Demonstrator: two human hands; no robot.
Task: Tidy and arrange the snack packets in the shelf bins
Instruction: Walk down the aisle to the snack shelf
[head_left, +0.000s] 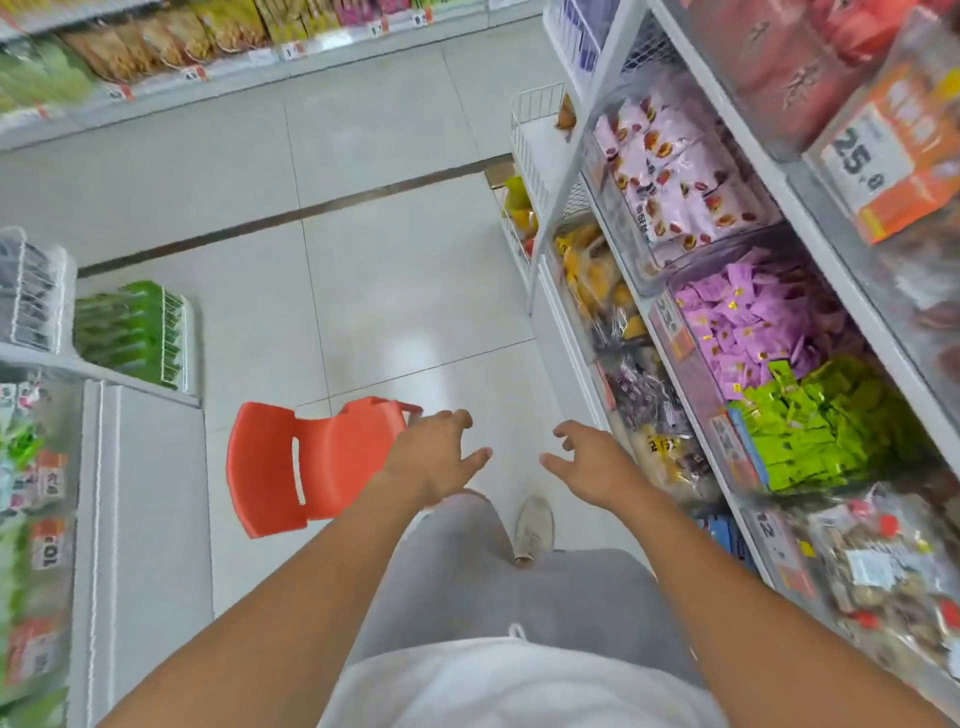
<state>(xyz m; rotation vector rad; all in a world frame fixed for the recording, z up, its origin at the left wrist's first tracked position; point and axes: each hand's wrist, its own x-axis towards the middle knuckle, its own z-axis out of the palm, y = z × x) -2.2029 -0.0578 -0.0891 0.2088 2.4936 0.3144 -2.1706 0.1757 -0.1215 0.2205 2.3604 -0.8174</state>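
Snack packets, purple (748, 327) and green (810, 421), lie heaped in the shelf bins (691, 395) right of the red chair (311, 462), while the left hand (431, 457) and right hand (592, 462) hang between them, fingers loosely spread and holding nothing, probably because no bin is reached yet.

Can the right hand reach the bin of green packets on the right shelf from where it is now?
Probably yes. The right hand is open, holds nothing, and hangs over the aisle floor just left of the shelf; nothing stands between it and the green packets.
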